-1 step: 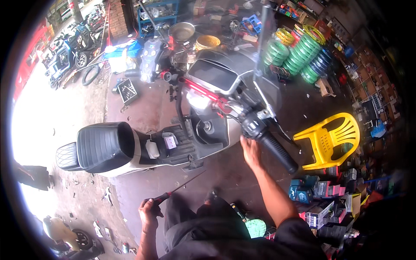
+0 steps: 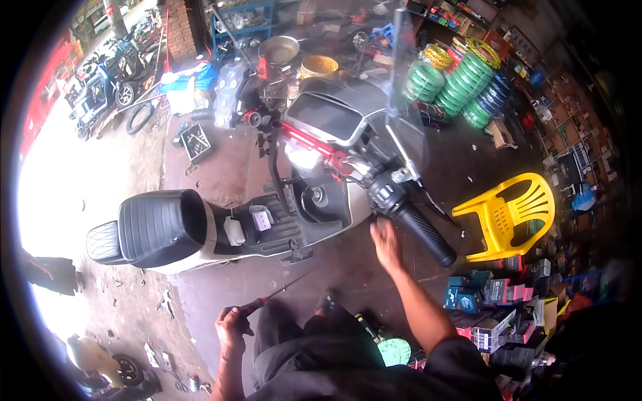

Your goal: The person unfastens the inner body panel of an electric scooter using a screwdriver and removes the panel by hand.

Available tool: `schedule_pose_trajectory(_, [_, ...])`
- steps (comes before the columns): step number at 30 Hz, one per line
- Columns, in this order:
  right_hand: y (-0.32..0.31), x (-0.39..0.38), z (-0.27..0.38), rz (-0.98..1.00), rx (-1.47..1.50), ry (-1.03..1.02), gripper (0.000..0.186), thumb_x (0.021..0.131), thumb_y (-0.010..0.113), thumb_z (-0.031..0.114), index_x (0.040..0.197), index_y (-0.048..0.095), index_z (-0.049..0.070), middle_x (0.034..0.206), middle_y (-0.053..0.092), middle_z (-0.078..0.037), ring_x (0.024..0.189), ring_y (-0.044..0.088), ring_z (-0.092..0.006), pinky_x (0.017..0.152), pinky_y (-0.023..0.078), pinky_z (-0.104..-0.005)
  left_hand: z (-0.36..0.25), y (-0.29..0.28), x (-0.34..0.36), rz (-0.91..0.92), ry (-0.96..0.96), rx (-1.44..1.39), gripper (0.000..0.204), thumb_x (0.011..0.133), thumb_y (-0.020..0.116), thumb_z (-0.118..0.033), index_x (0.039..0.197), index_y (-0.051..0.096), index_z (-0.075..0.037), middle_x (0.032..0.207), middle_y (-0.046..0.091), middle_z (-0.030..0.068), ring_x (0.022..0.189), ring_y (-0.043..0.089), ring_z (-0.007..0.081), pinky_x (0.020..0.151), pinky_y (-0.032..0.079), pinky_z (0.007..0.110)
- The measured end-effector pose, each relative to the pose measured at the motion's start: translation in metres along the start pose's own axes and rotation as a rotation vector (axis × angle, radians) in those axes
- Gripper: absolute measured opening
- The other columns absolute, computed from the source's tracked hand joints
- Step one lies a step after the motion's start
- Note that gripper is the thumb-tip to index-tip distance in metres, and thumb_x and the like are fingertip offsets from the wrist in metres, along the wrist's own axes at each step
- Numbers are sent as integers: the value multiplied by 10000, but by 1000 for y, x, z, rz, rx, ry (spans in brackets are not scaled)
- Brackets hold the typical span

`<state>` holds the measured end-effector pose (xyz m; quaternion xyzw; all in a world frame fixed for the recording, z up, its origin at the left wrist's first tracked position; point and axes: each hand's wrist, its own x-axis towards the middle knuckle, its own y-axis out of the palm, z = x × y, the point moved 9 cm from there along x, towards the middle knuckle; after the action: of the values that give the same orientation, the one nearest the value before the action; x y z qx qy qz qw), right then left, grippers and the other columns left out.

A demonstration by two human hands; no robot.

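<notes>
My left hand [image 2: 232, 325] is closed round the handle of a long thin screwdriver [image 2: 262, 302], its shaft pointing forward and to the right over the floor. My right hand [image 2: 386, 244] is beside the scooter's front, just left of the black handlebar grip [image 2: 424, 230]. Blur and the hand's angle hide what its fingers do, and no object shows in it. Before me stands an electric scooter [image 2: 321, 207] with a black ribbed seat [image 2: 162, 219], a red crossbar [image 2: 309, 142] and a dark display panel [image 2: 326, 118]. A small white-and-purple box [image 2: 262, 219] lies on its footboard.
A yellow plastic chair [image 2: 508, 217] stands at the right, with stacked boxes [image 2: 491, 314] nearer me. Green coiled tyres [image 2: 461, 87] are piled behind. A tray of tools [image 2: 195, 142] rests on the floor beyond the scooter. A mirror stalk [image 2: 396, 67] rises from the handlebar.
My right hand has drawn slightly back toward me. The handlebar has shifted a little to the left. My left hand keeps the screwdriver in nearly the same place.
</notes>
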<state>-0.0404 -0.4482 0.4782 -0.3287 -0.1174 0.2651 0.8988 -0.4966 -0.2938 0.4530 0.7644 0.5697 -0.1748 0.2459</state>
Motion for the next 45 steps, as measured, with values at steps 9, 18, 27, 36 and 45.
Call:
schedule_pose_trajectory(9, [-17,-505,-295,-115,227,1597,164,860,625,243,794,573,101,570,421,-22,472,442,-177,488,399,-391,-84,71,5,274,420,304,528,733,760,-368,947,595,86,763,606,92,592,547,149,530,465,258])
schedule_pose_trajectory(18, [22,-510,-299,-236,686,1528,171,816,649,246,841,572,97,660,547,-30,560,513,-163,508,413,-299,-148,187,2,237,740,511,223,759,639,-196,832,576,5,752,572,33,681,504,125,675,427,263])
schedule_pose_trajectory(27, [-98,-275,-355,-263,195,466,269,848,615,289,946,602,39,814,595,-121,755,588,-268,646,486,-414,-162,331,-81,146,837,432,468,887,570,-339,1165,528,36,703,542,41,484,489,102,395,370,212])
schedule_pose_trajectory(36, [-260,-227,-522,72,-538,220,120,839,565,172,927,623,116,788,610,-93,697,613,-257,620,490,-386,-167,407,-129,-222,890,1199,427,875,538,-348,1112,600,1,801,607,83,728,568,174,677,439,298])
schedule_pose_trajectory(45, [-204,-10,-508,96,71,425,230,856,635,214,922,619,-5,704,580,-39,618,544,-111,585,454,-282,-170,411,-133,-599,802,1156,330,806,628,-180,1088,601,-11,664,447,-14,612,423,87,567,338,241])
